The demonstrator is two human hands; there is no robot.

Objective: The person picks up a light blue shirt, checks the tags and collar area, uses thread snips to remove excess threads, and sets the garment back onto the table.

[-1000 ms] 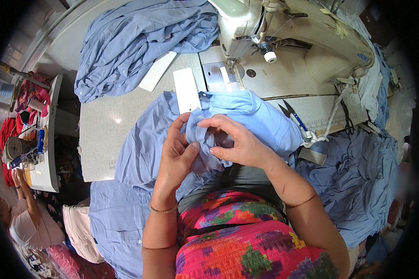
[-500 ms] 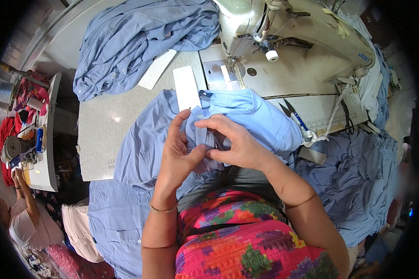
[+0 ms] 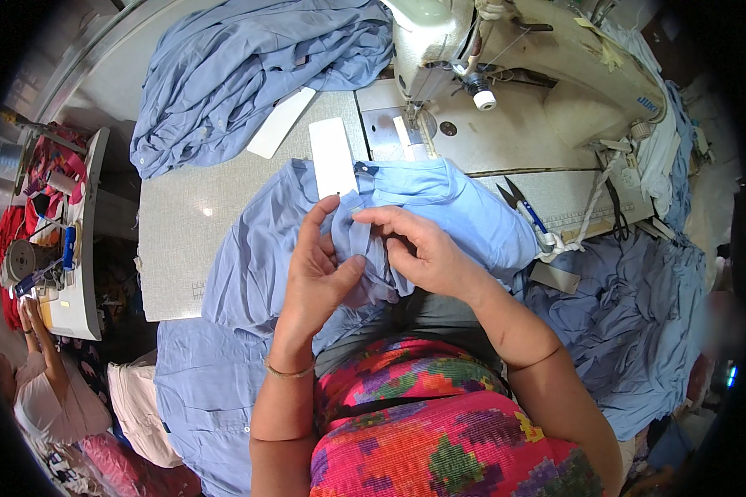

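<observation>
A light blue shirt (image 3: 257, 240) lies on the near edge of the sewing table and hangs toward my lap. My left hand (image 3: 319, 261) pinches a narrow strip (image 3: 352, 232) of it between thumb and folded fingers, the index finger stretched up toward a white card (image 3: 331, 157). My right hand (image 3: 427, 253) is just right of the strip, its index fingertip near the strip's upper part and its thumb drawn back, fingers apart. Whether that fingertip touches cloth I cannot tell. A small dark label (image 3: 365, 168) shows at the shirt's upper edge.
Beyond the shirt stands a sewing machine (image 3: 588, 91). Snips (image 3: 526, 203) lie right of the shirt. Heaped blue garments (image 3: 249, 74) are at the far left, more (image 3: 622, 323) at right. A second white card (image 3: 282, 123) lies nearby. Another person (image 3: 54, 381) works at left.
My right hand has shifted slightly right, its thumb pulling away from the strip and its fingers spreading. My left hand has stayed put, holding the cloth.
</observation>
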